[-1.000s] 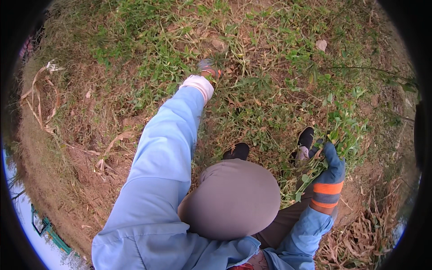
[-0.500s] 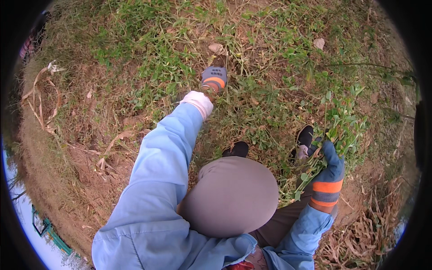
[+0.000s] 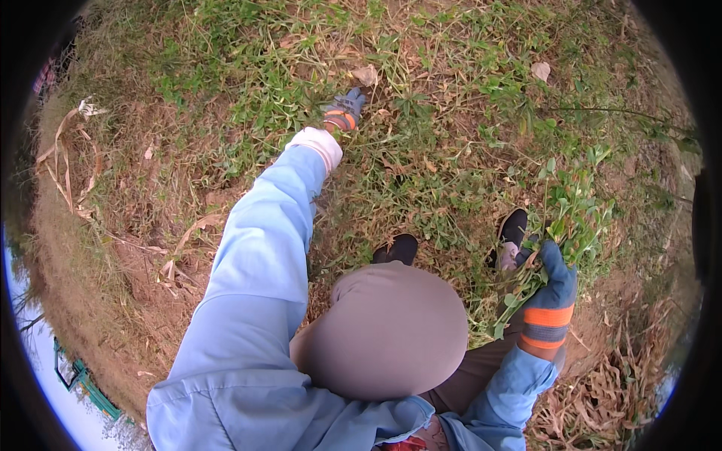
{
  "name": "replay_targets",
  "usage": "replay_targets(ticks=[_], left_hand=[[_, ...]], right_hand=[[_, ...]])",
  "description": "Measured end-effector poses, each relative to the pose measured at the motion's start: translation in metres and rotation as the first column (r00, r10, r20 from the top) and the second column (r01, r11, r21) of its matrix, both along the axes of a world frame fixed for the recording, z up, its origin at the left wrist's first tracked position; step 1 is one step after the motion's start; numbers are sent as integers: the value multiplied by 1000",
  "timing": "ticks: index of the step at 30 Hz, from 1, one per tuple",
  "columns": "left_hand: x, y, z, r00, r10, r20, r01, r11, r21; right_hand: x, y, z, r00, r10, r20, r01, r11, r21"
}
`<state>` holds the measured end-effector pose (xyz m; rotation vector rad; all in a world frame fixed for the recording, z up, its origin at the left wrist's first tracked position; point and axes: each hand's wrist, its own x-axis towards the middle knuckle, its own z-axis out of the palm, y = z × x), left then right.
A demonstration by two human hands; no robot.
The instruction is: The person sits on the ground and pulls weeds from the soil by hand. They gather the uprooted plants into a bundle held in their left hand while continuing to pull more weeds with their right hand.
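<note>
My left hand, in a grey glove with an orange band, reaches far forward, low among the green weeds. Its fingers stretch out toward the stems, and I see nothing held in them; some of the hand is hard to make out against the leaves. My right hand, in a blue-grey glove with orange stripes, is closed around a bunch of leafy green plants beside my right shoe. The leafy tops stick up and outward, while the stems hang on the inner side of the palm.
Weeds and cut greenery cover the reddish soil ahead. A pale dry leaf lies just beyond my left hand, another farther right. Dry stalks are at the left, and a heap of dry leaves at the lower right.
My left hand has moved a little forward and to the left, and its fist has loosened into stretched fingers. The right hand stays nearly still with its bunch.
</note>
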<state>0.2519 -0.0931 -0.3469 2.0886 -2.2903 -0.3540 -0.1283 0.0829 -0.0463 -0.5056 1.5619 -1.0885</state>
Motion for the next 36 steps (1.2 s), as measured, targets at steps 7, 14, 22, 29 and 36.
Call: replay_targets(ticks=[7,14,22,29,36], left_hand=[[-16,-5,21,952,-127,280,45,958,283],[-9,-3,30,961,-135,241,57,950,308],[-4,-13,45,959,-186,215,116,946,302],[-39,-6,75,907,-332,257,224,900,373],[-58,8,142,953,-183,242,83,924,374]], right_hand=[[3,-5,2,998,-66,15,65,995,78],[11,-9,12,997,-59,52,56,996,64],[19,-7,20,997,-75,17,74,997,37],[15,-2,25,991,-73,110,71,997,25],[19,-2,33,991,-45,126,50,998,-44]])
